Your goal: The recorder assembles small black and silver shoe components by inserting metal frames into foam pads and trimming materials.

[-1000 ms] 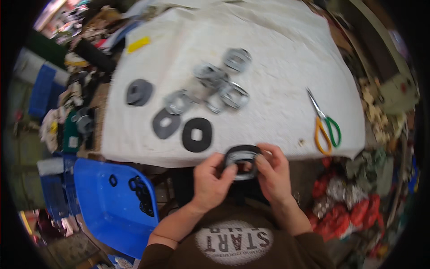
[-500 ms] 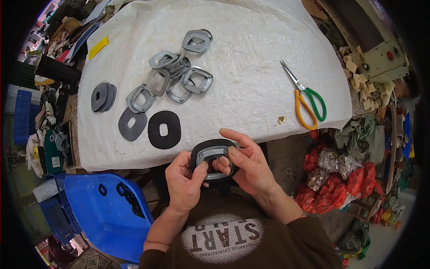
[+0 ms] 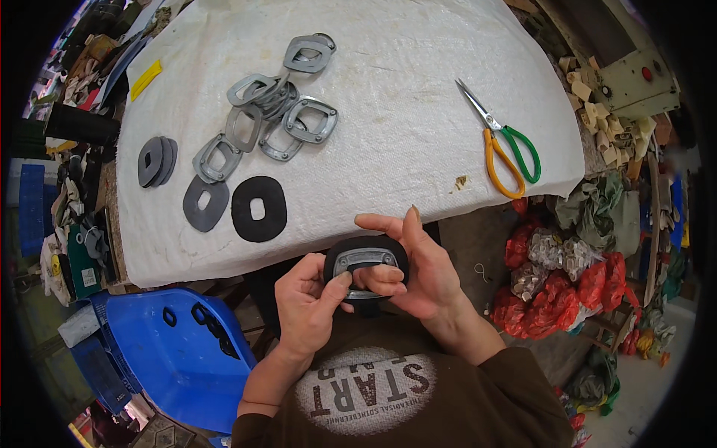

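Note:
In front of my chest, a black rounded pad carrying a grey metal frame [image 3: 377, 258] is held up just off the table's near edge. My left hand [image 3: 308, 302] grips its left side, thumb on the frame's lower left part. My right hand [image 3: 426, 280] is at its right side, with curled fingers in the central opening; its index finger reaches out over the top and its thumb is raised off the frame. The palm side of the pad is hidden. On the white table cover lie a black foam pad [image 3: 258, 209], a grey pad [image 3: 205, 203] and several loose metal frames [image 3: 310, 119].
Scissors [image 3: 494, 142] with orange and green handles lie at the table's right. Stacked grey pads [image 3: 154, 162] and a yellow strip [image 3: 146, 80] are at the left. A blue tub [image 3: 179, 358] holding black rings stands lower left; red bags [image 3: 549, 295] sit lower right.
My right thumb has lifted off the frame's upper right corner and now points up. The curled fingers remain in the opening. The view has shifted slightly, moving the table's things left.

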`<state>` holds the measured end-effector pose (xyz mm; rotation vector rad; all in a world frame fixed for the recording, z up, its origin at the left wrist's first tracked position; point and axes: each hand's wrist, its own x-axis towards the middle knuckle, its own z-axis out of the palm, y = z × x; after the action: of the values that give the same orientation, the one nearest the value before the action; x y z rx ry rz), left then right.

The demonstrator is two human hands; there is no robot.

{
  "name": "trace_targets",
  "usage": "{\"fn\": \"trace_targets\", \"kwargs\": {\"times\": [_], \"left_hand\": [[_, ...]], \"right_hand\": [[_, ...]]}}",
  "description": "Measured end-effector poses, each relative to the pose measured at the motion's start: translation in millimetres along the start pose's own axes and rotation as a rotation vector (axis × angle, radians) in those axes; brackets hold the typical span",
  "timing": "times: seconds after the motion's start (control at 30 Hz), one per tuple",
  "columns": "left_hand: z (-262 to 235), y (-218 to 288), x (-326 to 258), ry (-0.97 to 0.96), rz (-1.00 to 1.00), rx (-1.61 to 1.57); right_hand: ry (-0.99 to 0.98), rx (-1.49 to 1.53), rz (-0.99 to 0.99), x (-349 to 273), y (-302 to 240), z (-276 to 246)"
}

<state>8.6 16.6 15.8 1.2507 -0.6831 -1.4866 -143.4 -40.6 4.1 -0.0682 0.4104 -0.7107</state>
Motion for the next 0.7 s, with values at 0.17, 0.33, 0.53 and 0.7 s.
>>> {"fn": "trace_targets", "kwargs": {"times": [0.17, 0.33, 0.53, 0.7], "left_hand": [[4.3, 3.8, 2.4, 0.032, 0.045, 0.028], [5.9, 5.5, 0.8, 0.104, 0.106, 0.088], [8.0, -3.4, -1.7, 0.162, 0.214, 0.247], [1.6, -12.3, -1.0, 0.180, 0.351, 0.408]], "right_hand": [[-0.123, 0.102, 0.021, 3.1, -3.8, 0.4], [0.055, -0.328, -0.197, -5.2, -0.6, -0.1], [0.174, -0.953, -0.393, -6.0, 8.4, 5.2], [0.238, -1.183, -0.452, -6.0, 7.6, 10.7]]}}
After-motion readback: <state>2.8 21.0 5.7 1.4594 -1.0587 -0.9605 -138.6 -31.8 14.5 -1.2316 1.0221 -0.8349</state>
